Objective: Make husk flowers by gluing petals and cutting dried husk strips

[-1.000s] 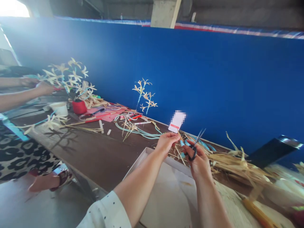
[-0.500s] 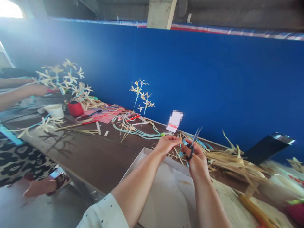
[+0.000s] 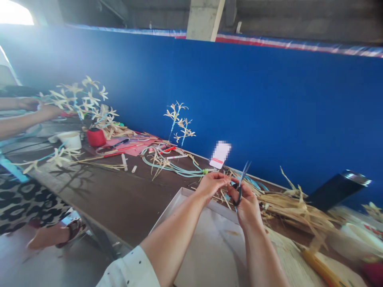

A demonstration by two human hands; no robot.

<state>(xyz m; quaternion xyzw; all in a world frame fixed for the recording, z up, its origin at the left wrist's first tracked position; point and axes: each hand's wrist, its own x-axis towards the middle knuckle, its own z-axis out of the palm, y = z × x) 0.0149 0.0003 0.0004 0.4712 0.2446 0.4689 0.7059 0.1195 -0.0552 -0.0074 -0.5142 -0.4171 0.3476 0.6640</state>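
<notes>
My right hand (image 3: 245, 203) is closed round the black handles of a pair of scissors (image 3: 241, 184), blades pointing up and slightly apart. My left hand (image 3: 212, 184) pinches a thin piece of dried straw just left of the blades; the piece is too small to see well. Both hands hover over the far edge of a shallow white box lid (image 3: 209, 243) on the brown table (image 3: 119, 191). A heap of dried straw leaves (image 3: 293, 205) lies right behind the hands.
Blue wall panel behind the table. Straw flower sprigs (image 3: 179, 119) stand at the back; coiled teal cord (image 3: 173, 165), a red cup (image 3: 95, 136), a white cup (image 3: 70, 139) and pens lie to the left. Another person's arms (image 3: 26, 115) work at far left. A dark slanted object (image 3: 338, 189) sits right.
Both hands have dropped a little and drawn closer together; the left hand's pinch now meets the scissors, and the white tag is seen standing behind them.
</notes>
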